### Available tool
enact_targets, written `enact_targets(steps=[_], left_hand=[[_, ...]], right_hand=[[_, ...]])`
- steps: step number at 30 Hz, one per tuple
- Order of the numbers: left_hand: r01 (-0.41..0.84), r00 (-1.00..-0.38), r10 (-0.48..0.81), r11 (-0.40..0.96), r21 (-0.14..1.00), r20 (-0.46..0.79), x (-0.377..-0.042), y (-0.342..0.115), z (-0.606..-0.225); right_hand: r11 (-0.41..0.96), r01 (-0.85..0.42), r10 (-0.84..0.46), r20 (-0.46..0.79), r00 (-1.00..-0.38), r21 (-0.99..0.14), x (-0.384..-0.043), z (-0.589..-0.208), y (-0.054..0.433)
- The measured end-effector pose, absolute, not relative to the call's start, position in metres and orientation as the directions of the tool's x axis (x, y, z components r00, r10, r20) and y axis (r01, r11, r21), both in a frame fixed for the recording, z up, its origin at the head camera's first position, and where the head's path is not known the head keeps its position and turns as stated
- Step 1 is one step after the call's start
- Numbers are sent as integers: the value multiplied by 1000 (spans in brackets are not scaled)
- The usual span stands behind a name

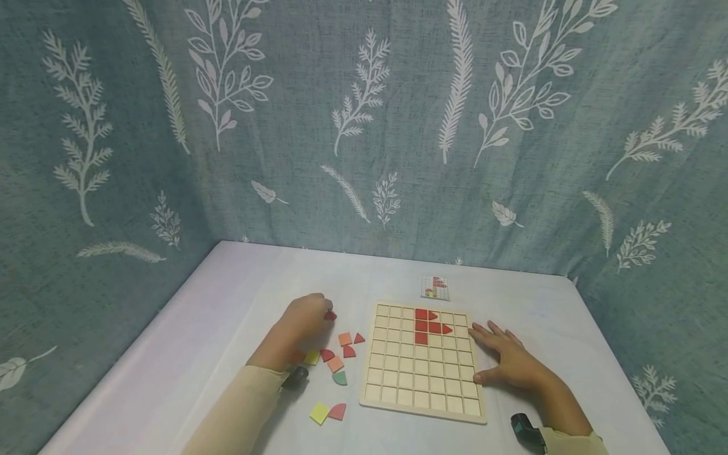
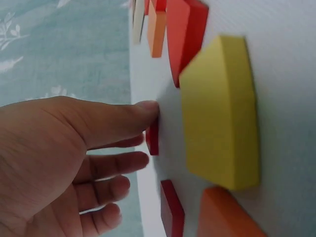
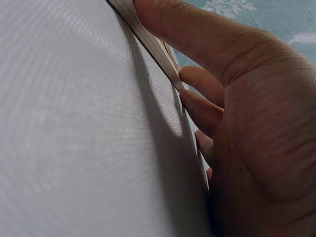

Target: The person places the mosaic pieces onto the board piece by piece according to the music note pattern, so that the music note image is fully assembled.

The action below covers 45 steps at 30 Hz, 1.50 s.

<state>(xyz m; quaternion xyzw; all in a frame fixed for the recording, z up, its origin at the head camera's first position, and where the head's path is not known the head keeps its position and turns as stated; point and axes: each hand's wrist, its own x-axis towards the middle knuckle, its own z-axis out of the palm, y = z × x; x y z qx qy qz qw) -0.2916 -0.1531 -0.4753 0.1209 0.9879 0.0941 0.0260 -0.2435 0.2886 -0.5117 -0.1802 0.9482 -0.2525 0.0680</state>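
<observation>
Thumb and forefinger of my left hand pinch a small red tile at the left of the table; the other fingers hang loosely bent in the left wrist view. My right hand lies with spread fingers along the right edge of the wooden grid board, thumb and fingertips touching its rim. Red squares and red triangles fill several cells in the board's upper middle. Close to the left hand lie a yellow tile and an orange tile.
Between the left forearm and the board are scattered an orange square, a red triangle, a green quarter-round and a yellow square. Behind the board lies a pattern card. A leaf-patterned curtain surrounds the table.
</observation>
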Motion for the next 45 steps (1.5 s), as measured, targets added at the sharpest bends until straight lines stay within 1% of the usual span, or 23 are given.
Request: enact_targets(steps=[5, 17, 24, 35, 41, 43, 45], left_hand=[[217, -971, 233, 956, 200, -60, -296, -154, -476], [199, -969, 230, 942, 270, -88, -302, -139, -478], [286, -950, 307, 926, 245, -50, -308, -132, -477], [305, -941, 333, 912, 275, -60, -309, -121, -474], [392, -913, 408, 882, 260, -10, -307, -111, -473], [378, -914, 404, 879, 290, -33, -305, -106, -473], [338, -918, 387, 877, 340, -83, -303, -102, -474]], right_hand=[[807, -308, -375, -34, -926, -504, -243, -512, 290], [795, -328, -396, -25, -918, -511, -245, -513, 291], [797, -321, -386, -22, -922, -512, -246, -512, 290], [796, -325, -390, -23, -920, -511, -245, -513, 290], [798, -324, -387, -21, -922, -509, -244, -512, 291], [798, -325, -389, -21, -921, -507, -244, -512, 291], [797, -325, -390, -24, -920, -509, -244, -512, 290]])
